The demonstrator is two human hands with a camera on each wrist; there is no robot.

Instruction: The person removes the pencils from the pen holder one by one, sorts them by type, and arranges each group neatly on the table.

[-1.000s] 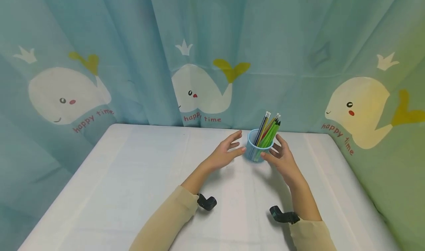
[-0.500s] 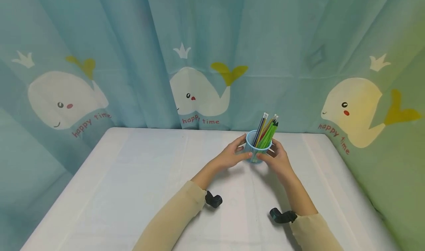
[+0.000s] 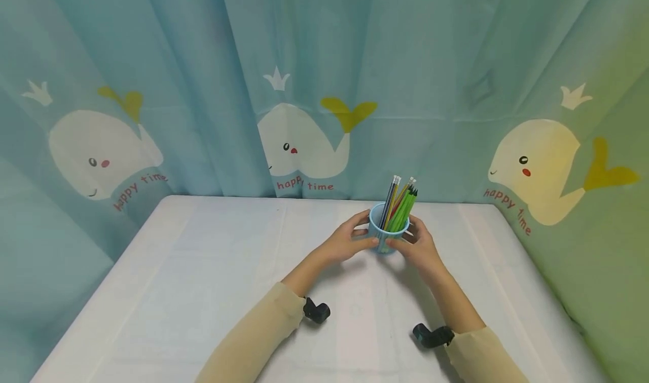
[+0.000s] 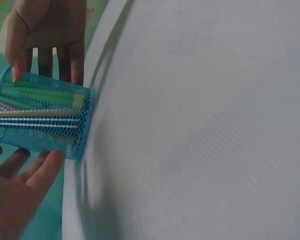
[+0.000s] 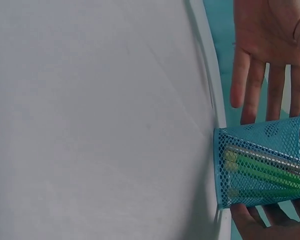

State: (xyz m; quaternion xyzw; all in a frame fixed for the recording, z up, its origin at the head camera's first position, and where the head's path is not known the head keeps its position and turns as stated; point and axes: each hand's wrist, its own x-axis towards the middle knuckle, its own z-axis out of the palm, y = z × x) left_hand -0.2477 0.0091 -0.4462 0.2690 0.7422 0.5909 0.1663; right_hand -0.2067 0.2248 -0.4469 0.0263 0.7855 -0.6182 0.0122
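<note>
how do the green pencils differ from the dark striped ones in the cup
Colour: the green pencils are bright green, while the striped pencils are dark with pale stripes.
Upper ends: the green pencils end in dark tips, the striped pencils in white.
Lean: in the head view, the green pencils slant further right than the striped pencils.
Both stand in the blue mesh cup.

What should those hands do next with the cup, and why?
Probably ease the cup a little nearer, upright: the left hand and right hand hold it from opposite sides near the far edge of the table, and the pencils lean inside, ends sticking out, so tilting might spill them.
</note>
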